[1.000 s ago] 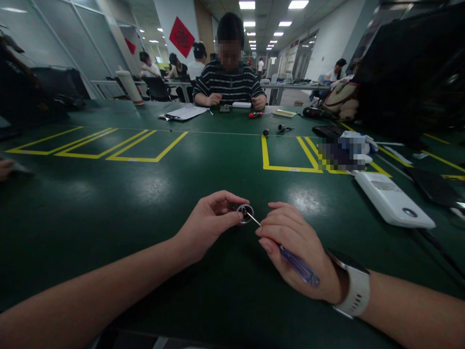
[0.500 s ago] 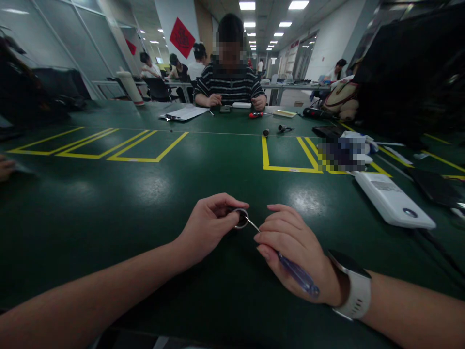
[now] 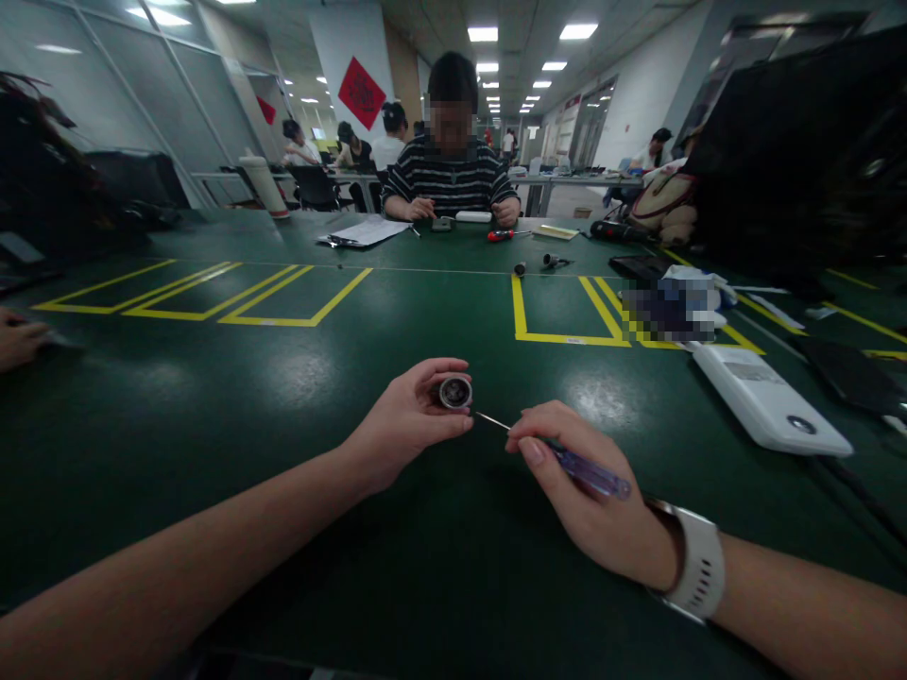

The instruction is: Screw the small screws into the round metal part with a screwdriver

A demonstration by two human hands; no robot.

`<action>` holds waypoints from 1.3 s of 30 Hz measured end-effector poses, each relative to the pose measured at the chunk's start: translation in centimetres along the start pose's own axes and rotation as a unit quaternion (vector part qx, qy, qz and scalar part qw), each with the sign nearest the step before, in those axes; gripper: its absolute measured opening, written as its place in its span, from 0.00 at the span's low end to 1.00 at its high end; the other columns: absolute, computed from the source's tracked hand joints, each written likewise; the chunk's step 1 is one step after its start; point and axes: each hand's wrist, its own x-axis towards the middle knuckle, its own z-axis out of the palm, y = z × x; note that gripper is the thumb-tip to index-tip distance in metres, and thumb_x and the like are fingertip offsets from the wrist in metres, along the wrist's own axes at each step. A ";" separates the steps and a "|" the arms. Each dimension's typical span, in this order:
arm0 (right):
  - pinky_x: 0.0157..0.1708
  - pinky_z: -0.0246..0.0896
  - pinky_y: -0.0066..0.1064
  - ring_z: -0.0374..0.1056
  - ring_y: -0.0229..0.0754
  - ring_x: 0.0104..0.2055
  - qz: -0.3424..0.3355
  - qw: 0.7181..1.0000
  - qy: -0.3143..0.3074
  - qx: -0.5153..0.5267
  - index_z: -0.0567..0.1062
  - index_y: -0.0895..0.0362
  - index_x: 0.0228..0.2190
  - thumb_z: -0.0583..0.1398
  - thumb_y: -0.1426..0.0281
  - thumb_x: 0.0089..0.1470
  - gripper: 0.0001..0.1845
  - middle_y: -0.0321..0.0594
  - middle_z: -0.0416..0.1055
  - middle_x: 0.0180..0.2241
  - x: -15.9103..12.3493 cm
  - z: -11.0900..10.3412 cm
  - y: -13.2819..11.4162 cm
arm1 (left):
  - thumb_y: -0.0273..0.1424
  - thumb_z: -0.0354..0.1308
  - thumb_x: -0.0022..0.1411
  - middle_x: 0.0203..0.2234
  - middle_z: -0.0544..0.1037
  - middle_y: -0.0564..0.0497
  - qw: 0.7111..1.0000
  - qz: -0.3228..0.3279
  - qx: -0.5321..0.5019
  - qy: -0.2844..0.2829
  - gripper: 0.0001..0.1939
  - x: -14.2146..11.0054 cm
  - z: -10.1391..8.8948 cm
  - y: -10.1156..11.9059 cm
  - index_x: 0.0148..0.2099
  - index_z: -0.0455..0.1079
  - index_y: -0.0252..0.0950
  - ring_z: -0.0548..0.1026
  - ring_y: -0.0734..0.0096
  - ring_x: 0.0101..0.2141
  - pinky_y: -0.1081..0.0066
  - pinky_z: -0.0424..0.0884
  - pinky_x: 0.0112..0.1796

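Observation:
My left hand [image 3: 407,420] pinches a small round metal part [image 3: 454,392] between thumb and fingers, raised a little above the green table [image 3: 213,397], its open face turned toward me. My right hand [image 3: 581,486] grips a small screwdriver with a purple-blue handle [image 3: 591,475]. Its thin metal shaft [image 3: 490,421] points left, and the tip sits just right of and below the part, apart from it. A white watch [image 3: 698,567] is on my right wrist.
A white flat device [image 3: 769,404] lies to the right, beside dark cables and a black item. Yellow tape boxes [image 3: 559,312] mark the table. Across it a person in a striped shirt [image 3: 448,175] works with papers [image 3: 365,231], a red screwdriver [image 3: 502,235] and small parts. Another person's hand [image 3: 18,340] rests at the left edge.
My left hand lifted the round part and turned it up toward me. The screwdriver tip came out of the part and my right hand dropped slightly away. The view tilted down a little.

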 end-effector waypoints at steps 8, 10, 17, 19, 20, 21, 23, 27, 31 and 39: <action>0.35 0.63 0.34 0.67 0.39 0.33 0.253 0.945 0.001 0.205 0.72 0.58 0.31 0.58 0.62 0.53 0.11 0.37 0.71 0.29 2.3 0.5 1.7 | 0.30 0.61 0.50 0.37 0.73 0.47 0.888 0.213 0.405 0.038 0.17 4.5 -3.5 -1.6 0.44 0.69 0.35 0.71 0.62 0.39 0.61 0.67 0.40; 0.36 0.62 0.34 0.67 0.38 0.33 0.280 0.923 0.015 0.264 0.72 0.58 0.30 0.60 0.63 0.50 0.10 0.37 0.71 0.29 3.1 0.9 2.3 | 0.32 0.61 0.50 0.35 0.72 0.47 0.857 0.243 0.454 0.038 0.15 5.6 -3.9 -1.7 0.42 0.69 0.34 0.70 0.64 0.37 0.63 0.66 0.38; 0.38 0.62 0.34 0.68 0.39 0.37 0.275 0.877 0.043 0.392 0.74 0.59 0.30 0.61 0.64 0.49 0.10 0.40 0.73 0.32 4.8 2.8 3.3 | 0.35 0.59 0.51 0.26 0.67 0.51 0.829 0.279 0.483 0.041 0.11 7.4 -4.0 -2.1 0.27 0.63 0.35 0.65 0.69 0.29 0.68 0.62 0.32; 0.40 0.62 0.34 0.68 0.40 0.40 0.244 0.888 0.011 0.389 0.74 0.58 0.33 0.59 0.64 0.51 0.10 0.40 0.73 0.35 4.5 2.8 3.4 | 0.34 0.58 0.52 0.24 0.67 0.53 0.850 0.264 0.455 0.016 0.09 7.2 -3.8 -2.2 0.28 0.62 0.35 0.65 0.71 0.27 0.70 0.61 0.30; 0.40 0.62 0.34 0.68 0.40 0.41 0.229 0.898 -0.005 0.376 0.74 0.57 0.34 0.58 0.64 0.53 0.10 0.40 0.73 0.36 4.3 2.7 3.4 | 0.33 0.57 0.53 0.24 0.67 0.53 0.860 0.253 0.443 0.002 0.08 7.1 -3.7 -2.3 0.28 0.62 0.35 0.65 0.72 0.27 0.71 0.61 0.29; 0.41 0.62 0.35 0.68 0.40 0.41 0.213 0.909 -0.018 0.357 0.74 0.57 0.34 0.57 0.64 0.54 0.10 0.40 0.73 0.36 4.2 2.6 3.4 | 0.33 0.56 0.53 0.23 0.67 0.54 0.866 0.244 0.436 -0.011 0.08 6.9 -3.6 -2.3 0.28 0.62 0.35 0.65 0.73 0.26 0.72 0.61 0.28; 0.42 0.62 0.35 0.67 0.40 0.43 0.188 0.932 -0.038 0.307 0.74 0.56 0.35 0.56 0.65 0.55 0.10 0.40 0.72 0.38 3.9 2.3 3.3 | 0.33 0.56 0.52 0.23 0.67 0.54 0.869 0.233 0.436 -0.029 0.08 6.7 -3.5 -2.2 0.27 0.63 0.34 0.66 0.73 0.26 0.72 0.60 0.27; 0.44 0.62 0.35 0.67 0.39 0.43 0.168 0.959 -0.051 0.221 0.72 0.56 0.39 0.55 0.67 0.56 0.10 0.39 0.71 0.40 3.7 2.2 2.9 | 0.33 0.56 0.53 0.21 0.66 0.55 0.859 0.240 0.452 -0.028 0.08 6.4 -3.3 -2.1 0.26 0.61 0.35 0.65 0.74 0.24 0.73 0.59 0.26; 0.44 0.62 0.36 0.67 0.39 0.43 0.152 0.974 -0.054 0.158 0.72 0.56 0.39 0.56 0.69 0.56 0.09 0.40 0.71 0.40 3.7 2.5 2.5 | 0.31 0.53 0.54 0.21 0.65 0.55 0.837 0.269 0.476 -0.030 0.07 6.1 -3.2 -2.0 0.26 0.61 0.35 0.64 0.74 0.24 0.73 0.59 0.26; 0.42 0.62 0.36 0.67 0.40 0.42 0.177 0.954 -0.067 0.234 0.73 0.57 0.37 0.57 0.68 0.54 0.09 0.40 0.71 0.39 3.8 2.5 3.2 | 0.29 0.52 0.56 0.21 0.64 0.55 0.836 0.304 0.453 -0.057 0.08 6.1 -3.3 -2.2 0.25 0.61 0.35 0.64 0.75 0.24 0.73 0.59 0.26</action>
